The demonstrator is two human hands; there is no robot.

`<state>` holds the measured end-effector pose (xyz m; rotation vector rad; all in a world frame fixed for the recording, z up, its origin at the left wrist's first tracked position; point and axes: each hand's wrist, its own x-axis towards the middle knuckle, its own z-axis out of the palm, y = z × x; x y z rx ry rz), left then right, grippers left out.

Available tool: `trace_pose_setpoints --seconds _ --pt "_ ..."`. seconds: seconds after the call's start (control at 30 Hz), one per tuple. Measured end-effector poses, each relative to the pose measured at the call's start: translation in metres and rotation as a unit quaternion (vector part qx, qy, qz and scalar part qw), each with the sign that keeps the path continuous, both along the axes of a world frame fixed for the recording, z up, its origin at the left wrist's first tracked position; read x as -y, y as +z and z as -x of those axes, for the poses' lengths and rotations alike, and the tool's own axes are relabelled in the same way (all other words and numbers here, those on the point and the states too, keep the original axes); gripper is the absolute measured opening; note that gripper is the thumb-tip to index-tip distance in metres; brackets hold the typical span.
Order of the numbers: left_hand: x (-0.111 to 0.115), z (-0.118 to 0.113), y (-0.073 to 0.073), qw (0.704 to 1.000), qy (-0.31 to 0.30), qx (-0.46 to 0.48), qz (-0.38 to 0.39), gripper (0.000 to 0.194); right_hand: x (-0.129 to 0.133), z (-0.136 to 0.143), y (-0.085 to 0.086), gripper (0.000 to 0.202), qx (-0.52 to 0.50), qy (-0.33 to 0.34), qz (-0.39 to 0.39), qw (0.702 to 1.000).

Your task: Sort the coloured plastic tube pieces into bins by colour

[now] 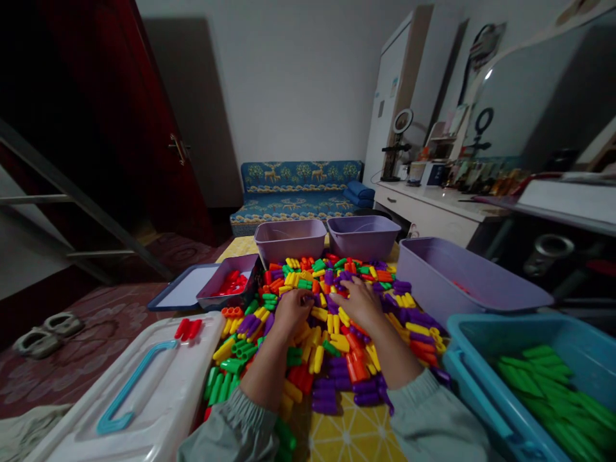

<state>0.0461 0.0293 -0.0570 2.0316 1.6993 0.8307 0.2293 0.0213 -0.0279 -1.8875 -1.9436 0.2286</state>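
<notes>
A wide heap of plastic pieces in red, yellow, green, purple and orange covers much of the yellow patterned tablecloth. Over the heap's left middle is my left hand, its fingers curled at a purple piece; whether they grip it is too small to tell. To its right, my right hand reaches in among purple and orange pieces with its fingers spread. Green pieces fill part of the blue bin at the right. Red pieces lie in the small purple box at the left.
Two lilac bins stand behind the heap, and a larger lilac bin is at the right with something red inside. A white lid with a blue handle and red pieces lies front left. Beyond are a blue sofa and a dresser.
</notes>
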Motion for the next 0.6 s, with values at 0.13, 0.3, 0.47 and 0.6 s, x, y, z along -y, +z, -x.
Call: trace_pose_setpoints --seconds 0.13,0.3,0.47,0.6 --pt "-0.001 0.000 -0.001 1.000 0.000 0.014 0.008 0.030 0.006 0.021 0.005 0.046 -0.043 0.085 -0.003 0.995" --pt "-0.001 0.001 -0.003 1.000 -0.006 -0.004 0.000 0.027 0.000 0.031 -0.005 0.033 -0.190 0.171 0.026 0.966" --pt "-0.001 -0.002 -0.003 0.999 0.024 0.036 -0.008 0.027 -0.009 0.024 -0.010 0.016 -0.292 0.154 0.019 0.944" --pt "-0.003 -0.002 0.000 0.990 0.068 0.115 -0.051 0.044 -0.012 0.011 -0.005 0.019 -0.236 0.063 -0.085 0.966"
